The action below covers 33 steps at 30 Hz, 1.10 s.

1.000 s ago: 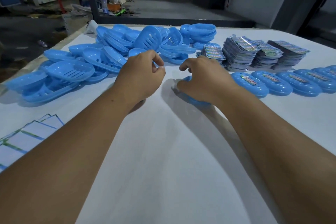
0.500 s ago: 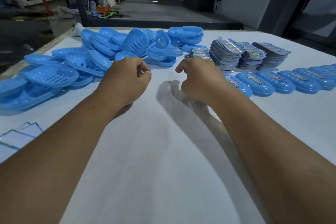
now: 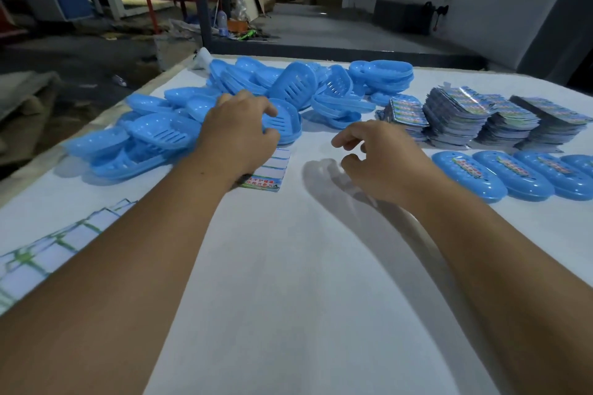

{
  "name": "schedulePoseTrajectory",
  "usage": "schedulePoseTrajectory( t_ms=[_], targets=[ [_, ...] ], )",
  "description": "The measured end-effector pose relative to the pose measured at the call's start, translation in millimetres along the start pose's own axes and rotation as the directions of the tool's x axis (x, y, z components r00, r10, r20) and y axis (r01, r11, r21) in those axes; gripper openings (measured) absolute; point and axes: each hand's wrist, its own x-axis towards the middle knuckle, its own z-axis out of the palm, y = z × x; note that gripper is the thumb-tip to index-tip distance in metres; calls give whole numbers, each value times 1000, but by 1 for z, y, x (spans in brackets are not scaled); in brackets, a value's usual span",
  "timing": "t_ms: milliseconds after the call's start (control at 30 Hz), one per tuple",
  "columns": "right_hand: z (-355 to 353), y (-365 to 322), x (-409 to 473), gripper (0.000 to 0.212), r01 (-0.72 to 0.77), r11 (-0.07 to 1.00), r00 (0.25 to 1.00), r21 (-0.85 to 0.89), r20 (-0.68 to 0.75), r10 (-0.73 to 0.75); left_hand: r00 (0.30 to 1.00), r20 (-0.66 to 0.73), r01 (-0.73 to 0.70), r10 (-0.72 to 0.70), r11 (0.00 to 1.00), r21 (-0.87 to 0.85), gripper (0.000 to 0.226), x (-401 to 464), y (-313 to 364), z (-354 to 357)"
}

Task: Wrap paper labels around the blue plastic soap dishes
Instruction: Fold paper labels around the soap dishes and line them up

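A heap of blue plastic soap dishes (image 3: 256, 99) is piled on the far left of the white table (image 3: 305, 282). Stacks of printed paper labels (image 3: 481, 115) are set to its right, with a row of labelled blue oval dishes (image 3: 513, 175) laid before them. A single paper label (image 3: 268, 171) is laid flat before the heap, and white sheets with green lines (image 3: 48, 250) are spread at the near left edge.

Head camera looks forward and down, close over the table (image 3: 288, 298).

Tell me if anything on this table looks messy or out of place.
The unlabelled dishes lie in a loose, tilted heap at the far left, unlike the labelled dishes set in a neat row at right. One label lies alone by the left hand.
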Motion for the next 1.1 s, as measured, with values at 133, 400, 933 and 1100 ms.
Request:
schedulePoseTrajectory(
  t_ms=[133, 400, 933, 1100],
  targets=[
    [1, 1, 0, 31, 10, 1000, 1000, 3, 3, -10, 992, 70, -112, 104, 986, 120, 35, 0, 4, 9],
    [3, 0, 0, 27, 9, 1000, 1000, 29, 12, -9, 988, 30, -150, 149, 988, 39, 26, 5, -4, 11],
    [-2, -7, -2, 77, 128, 971, 960, 203, -269, -70, 960, 277, 279, -43, 247, -928, 27, -7, 42, -7],
    [-4, -8, -1, 83, 142, 978, 945, 153, -314, -88, 899, 434, 436, 59, -5, -900, 26, -12, 49, -7]
  ],
)
